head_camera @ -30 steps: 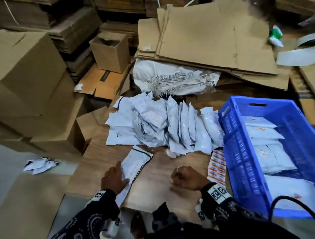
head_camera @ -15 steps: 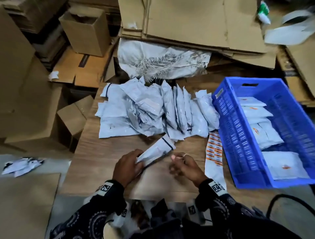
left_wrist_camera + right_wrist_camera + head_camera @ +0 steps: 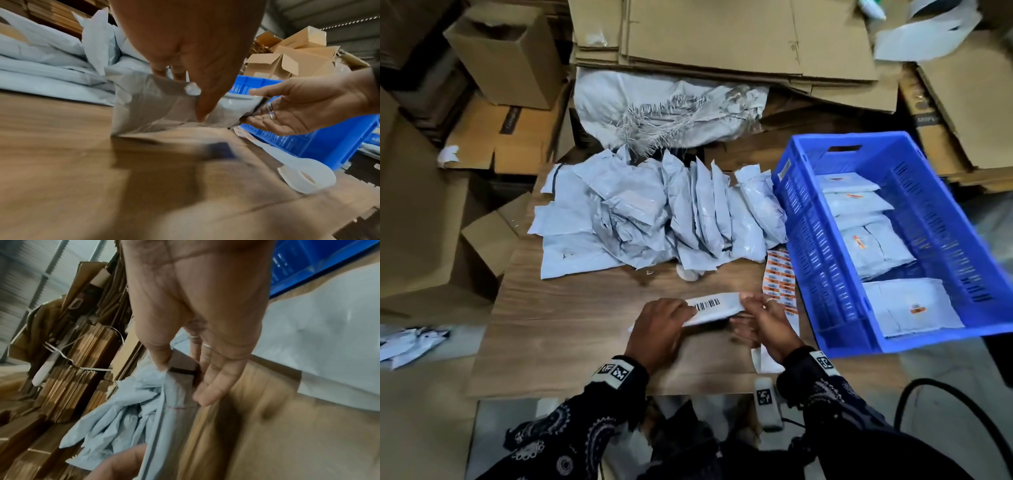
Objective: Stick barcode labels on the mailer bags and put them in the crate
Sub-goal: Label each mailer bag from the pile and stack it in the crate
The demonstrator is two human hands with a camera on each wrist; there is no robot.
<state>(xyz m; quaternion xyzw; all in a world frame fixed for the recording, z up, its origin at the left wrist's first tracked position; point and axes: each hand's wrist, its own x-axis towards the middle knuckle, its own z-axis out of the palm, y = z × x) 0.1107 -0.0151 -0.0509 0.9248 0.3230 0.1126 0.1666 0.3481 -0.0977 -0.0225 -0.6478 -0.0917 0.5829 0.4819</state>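
The left hand and the right hand each pinch one end of a mailer bag, just above the table. To the right, the blue crate holds several labelled bags.

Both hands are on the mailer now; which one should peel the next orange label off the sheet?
Right hand, probably: the label sheet lies just beyond it, beside the crate. The left hand grips the mailer's far end.
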